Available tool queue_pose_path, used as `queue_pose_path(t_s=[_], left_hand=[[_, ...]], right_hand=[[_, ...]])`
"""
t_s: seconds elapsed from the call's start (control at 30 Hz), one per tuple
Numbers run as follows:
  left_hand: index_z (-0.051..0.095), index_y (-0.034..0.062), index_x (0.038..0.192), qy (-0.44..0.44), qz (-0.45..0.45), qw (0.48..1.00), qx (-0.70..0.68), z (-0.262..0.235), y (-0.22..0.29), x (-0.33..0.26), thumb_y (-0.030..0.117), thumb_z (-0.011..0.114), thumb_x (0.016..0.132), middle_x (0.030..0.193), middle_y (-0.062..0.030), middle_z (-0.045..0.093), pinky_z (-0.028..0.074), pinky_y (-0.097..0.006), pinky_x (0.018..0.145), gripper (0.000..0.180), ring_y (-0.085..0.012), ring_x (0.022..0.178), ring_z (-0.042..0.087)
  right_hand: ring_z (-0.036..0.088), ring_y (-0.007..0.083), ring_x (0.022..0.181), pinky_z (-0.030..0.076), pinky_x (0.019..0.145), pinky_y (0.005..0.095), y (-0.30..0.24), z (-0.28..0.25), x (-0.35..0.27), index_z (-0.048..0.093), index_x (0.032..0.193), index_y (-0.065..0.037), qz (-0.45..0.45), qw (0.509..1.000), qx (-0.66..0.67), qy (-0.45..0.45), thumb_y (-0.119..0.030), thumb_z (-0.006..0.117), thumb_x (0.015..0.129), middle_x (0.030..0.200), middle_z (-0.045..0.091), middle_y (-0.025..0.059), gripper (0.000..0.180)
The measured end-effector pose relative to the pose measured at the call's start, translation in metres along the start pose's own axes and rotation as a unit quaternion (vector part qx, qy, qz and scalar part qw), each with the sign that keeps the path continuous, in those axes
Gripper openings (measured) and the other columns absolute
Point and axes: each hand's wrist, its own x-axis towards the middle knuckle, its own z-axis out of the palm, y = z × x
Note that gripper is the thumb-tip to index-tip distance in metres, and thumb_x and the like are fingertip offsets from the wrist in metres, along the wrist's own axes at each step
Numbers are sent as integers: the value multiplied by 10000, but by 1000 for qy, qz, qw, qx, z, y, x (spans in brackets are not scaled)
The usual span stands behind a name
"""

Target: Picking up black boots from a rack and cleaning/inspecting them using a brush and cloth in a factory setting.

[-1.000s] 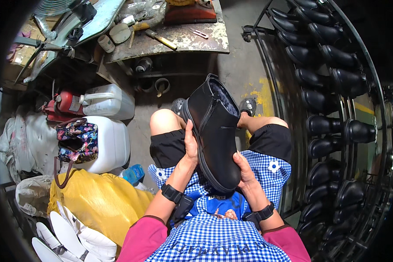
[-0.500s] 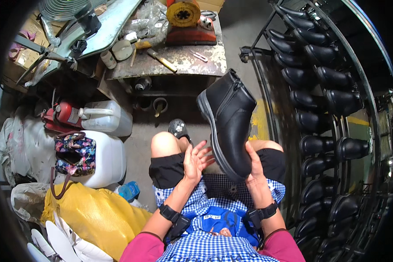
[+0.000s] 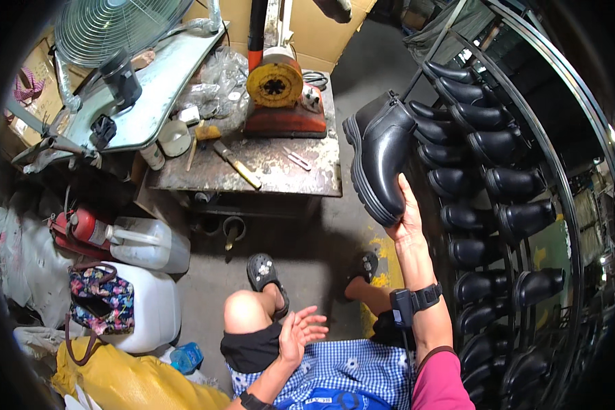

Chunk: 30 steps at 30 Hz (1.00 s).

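My right hand (image 3: 407, 217) grips a black ankle boot (image 3: 384, 158) by its toe end, holding it out at arm's length beside the shoe rack. The boot's ankle opening points away from me and its thick ridged sole faces left. Part of its far end overlaps the rack in the view. Over my lap, my left hand (image 3: 299, 335) is open, fingers spread, touching nothing. The rack (image 3: 552, 147) on the right carries rows of black boots (image 3: 523, 218).
A worn workbench (image 3: 184, 179) bears a red machine with a yellow wheel (image 3: 275, 85), a yellow-handled tool (image 3: 238, 165) and small snips (image 3: 297, 159). A fan (image 3: 119, 31) stands far left. Beside me sit a white container (image 3: 158, 307), a fire extinguisher (image 3: 89, 225) and a yellow sack (image 3: 140, 376).
My right hand has carried the boot forward and right, toward the rack. My left hand stays back over my lap, now farther from the boot. The view has shifted forward.
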Motion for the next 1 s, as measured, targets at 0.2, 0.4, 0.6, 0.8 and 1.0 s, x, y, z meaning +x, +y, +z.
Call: queue_pose_path(t_s=[0.2,0.4,0.6,0.8,1.0], left_hand=[[430,-25,1221,-2,-21,1000,8,0,-5,8,450,240,933,1045,-198,587,511,-359,753,587,-266,855,622],[420,-44,1218,-6,-41,999,25,6,-4,7,425,222,932,1043,-202,585,502,-353,769,583,-267,876,615],[404,5,1258,-10,-32,999,35,20,7,6,374,261,956,1056,-160,574,511,-307,761,498,-222,862,606],[410,9,1253,-24,-28,998,51,22,6,7,372,276,948,1051,-152,576,504,-299,766,493,-214,853,608],[409,2,1252,-26,-25,999,38,21,5,9,357,300,940,1036,-156,576,508,-309,758,485,-218,846,608]], right_hand=[[648,215,815,550,730,360,-10,27,67,581,1056,-16,-10,1000,10,-15,-280,543,884,952,651,116,317],[654,184,750,563,660,338,-12,64,111,613,990,-59,-16,999,17,-31,-258,593,855,895,659,84,242],[648,183,725,561,662,339,-16,85,137,625,953,-78,-7,999,-34,5,-306,680,782,875,660,64,289],[631,179,745,535,693,348,-20,102,154,632,939,-112,-4,997,-74,23,-351,687,769,877,658,44,298],[621,173,761,516,697,355,-17,120,166,632,935,-156,-5,995,-102,22,-389,682,764,873,653,19,293]])
